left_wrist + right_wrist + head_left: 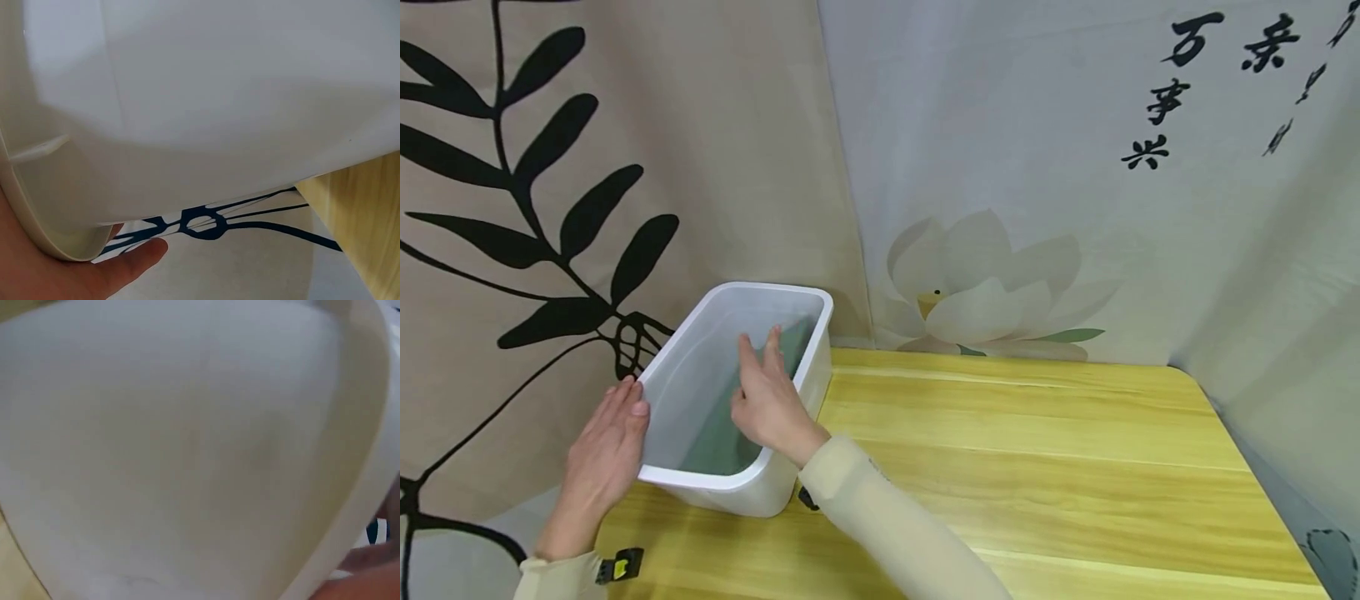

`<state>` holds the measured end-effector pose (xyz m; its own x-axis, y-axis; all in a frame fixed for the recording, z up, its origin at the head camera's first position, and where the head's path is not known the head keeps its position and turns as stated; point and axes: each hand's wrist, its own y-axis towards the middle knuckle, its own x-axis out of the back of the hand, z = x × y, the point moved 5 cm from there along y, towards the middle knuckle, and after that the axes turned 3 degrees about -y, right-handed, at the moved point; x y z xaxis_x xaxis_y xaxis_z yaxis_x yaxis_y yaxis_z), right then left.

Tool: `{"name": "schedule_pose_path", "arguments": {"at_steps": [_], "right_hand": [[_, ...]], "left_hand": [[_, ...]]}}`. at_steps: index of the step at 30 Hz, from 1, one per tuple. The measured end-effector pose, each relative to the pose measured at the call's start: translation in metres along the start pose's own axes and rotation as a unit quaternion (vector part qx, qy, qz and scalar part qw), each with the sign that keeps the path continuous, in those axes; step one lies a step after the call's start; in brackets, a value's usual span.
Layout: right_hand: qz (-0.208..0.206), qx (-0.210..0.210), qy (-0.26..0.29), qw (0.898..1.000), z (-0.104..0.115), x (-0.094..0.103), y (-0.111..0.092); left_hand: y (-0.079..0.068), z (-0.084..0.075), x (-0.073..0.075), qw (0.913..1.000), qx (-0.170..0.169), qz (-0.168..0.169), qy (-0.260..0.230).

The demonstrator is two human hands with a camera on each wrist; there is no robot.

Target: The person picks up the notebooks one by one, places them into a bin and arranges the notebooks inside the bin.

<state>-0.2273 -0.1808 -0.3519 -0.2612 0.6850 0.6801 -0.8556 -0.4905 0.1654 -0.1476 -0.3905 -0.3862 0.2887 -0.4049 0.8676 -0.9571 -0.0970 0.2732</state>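
Note:
A deep white plastic bin (808,392) stands on the left part of the table, with a grey-green surface (722,433) showing along its bottom and right side. My left hand (606,442) rests against the bin's left rim with its fingers straight; in the left wrist view, a finger (134,262) lies by the rim's edge. My right hand (772,400) reaches over the right rim into the bin's opening, two fingers pointing forward and nothing visible in its grasp. The bin's outer wall (175,450) fills most of the right wrist view.
The yellow wood-grain table (1037,467) extends to the right of the bin. Behind it hang a beige curtain with black leaves (583,212) and a pale curtain with a lotus print (992,292). The table's left edge lies close to the bin.

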Motion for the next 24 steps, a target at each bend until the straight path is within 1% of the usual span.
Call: {"name": "schedule_pose_path", "arguments": {"at_steps": [2, 6, 9, 12, 15, 19, 22, 24], "right_hand": [[-0.027, 0.019, 0.003, 0.999, -0.001, 0.003, -0.006], [-0.059, 0.045, 0.071, 0.995, -0.008, 0.011, -0.02], [-0.073, 0.056, 0.12, 0.988, -0.015, 0.02, -0.033], [-0.085, 0.067, 0.151, 0.983, -0.023, 0.03, -0.047], [-0.09, 0.073, 0.16, 0.98, -0.031, 0.039, -0.061], [-0.088, 0.077, 0.15, 0.982, -0.046, 0.047, -0.078], [-0.09, 0.083, 0.131, 0.984, -0.062, 0.053, -0.091], [-0.095, 0.089, 0.114, 0.985, -0.074, 0.06, -0.099]], "left_hand": [[0.0, 0.0, 0.0, 1.0, -0.001, 0.001, 0.001], [0.0, 0.0, 0.002, 1.0, 0.0, 0.006, 0.004], [-0.001, 0.001, 0.004, 0.9999, 0.0, 0.006, 0.009], [-0.001, 0.002, 0.009, 0.9999, -0.002, -0.003, 0.012], [-0.002, 0.004, 0.015, 0.9997, 0.0, -0.021, 0.007], [-0.006, 0.004, 0.024, 0.9977, 0.005, -0.067, -0.001], [-0.008, 0.0, 0.031, 0.9952, 0.004, -0.098, 0.004], [-0.008, -0.006, 0.035, 0.9938, -0.005, -0.111, 0.008]]}}
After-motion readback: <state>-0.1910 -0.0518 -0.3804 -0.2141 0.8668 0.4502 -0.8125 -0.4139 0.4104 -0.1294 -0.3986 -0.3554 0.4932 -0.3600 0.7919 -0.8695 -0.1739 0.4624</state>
